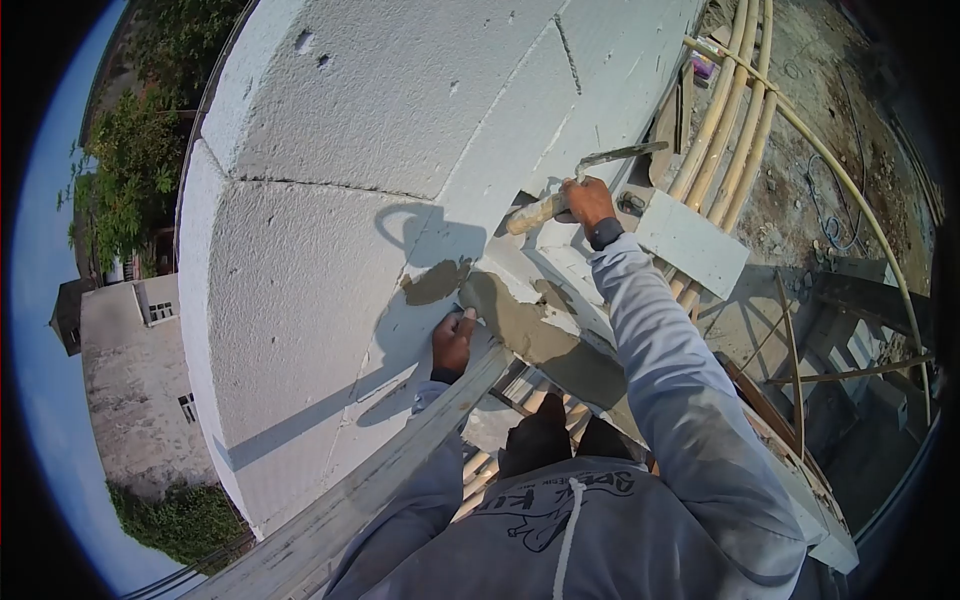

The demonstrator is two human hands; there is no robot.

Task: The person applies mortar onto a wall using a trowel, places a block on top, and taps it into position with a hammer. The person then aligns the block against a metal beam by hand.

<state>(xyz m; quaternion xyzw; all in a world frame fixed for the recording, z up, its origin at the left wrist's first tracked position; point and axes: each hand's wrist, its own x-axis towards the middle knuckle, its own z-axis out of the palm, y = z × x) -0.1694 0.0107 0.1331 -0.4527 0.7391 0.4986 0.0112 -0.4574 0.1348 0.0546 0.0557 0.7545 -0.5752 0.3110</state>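
My right hand [590, 203] is closed around the trowel [540, 213]. The handle comes out from my fist toward the white wall [330, 235], and the thin metal blade [625, 153] is on the other side, above my knuckles. My left hand [453, 343] is lower, with the fingers curled, and its fingertips are at the edge of the wet mortar [575, 365]. I cannot tell if these fingers hold something.

The mortar lies as a grey layer on the ledge between my two arms, with some pale surface showing through it. Just beside it, one more grey patch [435, 283] is on the wall. The wall is made of large blocks with thin joints, and dark shadows fall on it.

A long wooden beam [400, 455] goes diagonally below my left hand, and its upper end is near the mortar. Beyond my right wrist, a pale slab [692, 243] is above several bamboo poles [735, 120]. Farther away, on the left side, there are green trees [120, 185] and a building [135, 370].
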